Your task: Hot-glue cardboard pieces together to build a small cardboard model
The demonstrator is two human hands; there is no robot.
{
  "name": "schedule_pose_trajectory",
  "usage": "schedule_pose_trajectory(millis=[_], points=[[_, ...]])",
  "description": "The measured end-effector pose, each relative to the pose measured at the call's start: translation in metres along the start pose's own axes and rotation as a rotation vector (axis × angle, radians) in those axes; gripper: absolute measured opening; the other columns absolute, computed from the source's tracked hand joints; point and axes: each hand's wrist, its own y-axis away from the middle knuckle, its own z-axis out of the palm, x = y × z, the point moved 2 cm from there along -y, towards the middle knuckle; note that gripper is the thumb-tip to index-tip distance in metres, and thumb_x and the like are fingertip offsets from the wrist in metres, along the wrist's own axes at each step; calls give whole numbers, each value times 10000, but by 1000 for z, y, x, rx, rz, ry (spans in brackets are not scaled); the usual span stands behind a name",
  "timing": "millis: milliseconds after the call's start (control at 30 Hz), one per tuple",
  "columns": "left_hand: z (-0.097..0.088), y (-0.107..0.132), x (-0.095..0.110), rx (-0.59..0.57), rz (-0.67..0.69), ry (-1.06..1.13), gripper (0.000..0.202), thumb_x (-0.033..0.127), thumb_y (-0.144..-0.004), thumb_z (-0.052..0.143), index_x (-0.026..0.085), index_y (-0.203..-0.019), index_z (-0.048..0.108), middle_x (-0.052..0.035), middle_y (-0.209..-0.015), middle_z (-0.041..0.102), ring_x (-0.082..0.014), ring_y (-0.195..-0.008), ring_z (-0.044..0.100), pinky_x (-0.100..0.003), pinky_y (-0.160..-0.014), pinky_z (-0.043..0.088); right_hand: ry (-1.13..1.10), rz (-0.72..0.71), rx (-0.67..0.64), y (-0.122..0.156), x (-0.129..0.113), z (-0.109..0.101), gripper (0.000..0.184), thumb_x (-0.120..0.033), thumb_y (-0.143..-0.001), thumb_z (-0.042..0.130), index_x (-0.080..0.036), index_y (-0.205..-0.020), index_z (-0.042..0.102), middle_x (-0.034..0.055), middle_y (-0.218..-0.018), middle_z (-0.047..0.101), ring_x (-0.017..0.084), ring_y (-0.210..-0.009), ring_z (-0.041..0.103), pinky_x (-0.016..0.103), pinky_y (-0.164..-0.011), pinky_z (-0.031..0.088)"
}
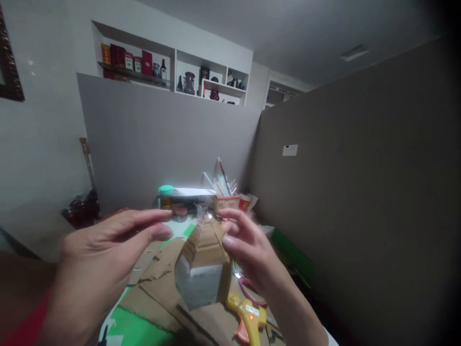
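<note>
A small cardboard model house (202,266) with a brown peaked roof and grey walls is held up in front of me. My right hand (248,250) pinches the right side of its roof near the ridge, fingers closed on the cardboard. My left hand (108,250) hovers just left of the house, fingers stretched out together toward it, apart from the roof and holding nothing.
Below lie brown cardboard pieces (162,283) on a green cutting mat (133,329), a yellow glue gun (250,319) and red-handled scissors (248,290). A box of sticks and pens (225,197) and a teal-lidded jar (165,194) stand at the back. Grey partitions (360,182) enclose the desk.
</note>
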Motion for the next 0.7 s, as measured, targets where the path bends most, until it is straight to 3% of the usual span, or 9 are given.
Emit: schedule_pose_trajectory(millis=[133,300,400,500,600,700], points=[[9,7,14,-104,37,112,112,325,-620,848,336,-725,812,53,-830,806,-114,-707,724,-67,-613,527,44,-35,7,25,6,10,442,-309,-840,801,-245,-1214,575,-22,-909,576,130,-798,545,241,-716,427],[24,20,17,-243,93,136,61,323,-763,755,342,-796,804,61,-674,721,-94,-602,672,-119,-621,517,117,-48,111,67,16,16,398,-364,-887,757,-275,-1233,583,-6,-909,582,141,-788,540,250,-681,429],[33,32,16,-307,129,90,81,320,-831,699,341,-824,777,79,-677,621,-67,-535,548,-146,-547,448,160,-20,194,91,22,12,403,-422,-897,742,-299,-1248,587,-2,-923,590,139,-758,530,255,-655,419],[38,45,15,-330,99,0,46,348,-827,726,348,-851,765,81,-708,635,-73,-597,565,-112,-567,449,163,-68,232,110,27,8,390,-450,-909,729,-294,-1238,591,6,-913,632,152,-803,568,267,-709,433],[33,62,10,-355,46,-63,111,389,-792,761,368,-899,775,82,-783,739,-92,-682,682,-83,-658,512,190,-90,316,127,34,3,403,-475,-903,732,-291,-1235,597,12,-916,665,166,-837,609,277,-740,455],[16,88,0,-317,51,-164,135,474,-749,799,386,-851,788,95,-844,781,-111,-743,730,-80,-710,542,179,-70,389,144,43,2,382,-476,-907,729,-303,-1228,610,1,-915,675,158,-821,621,263,-734,475]])
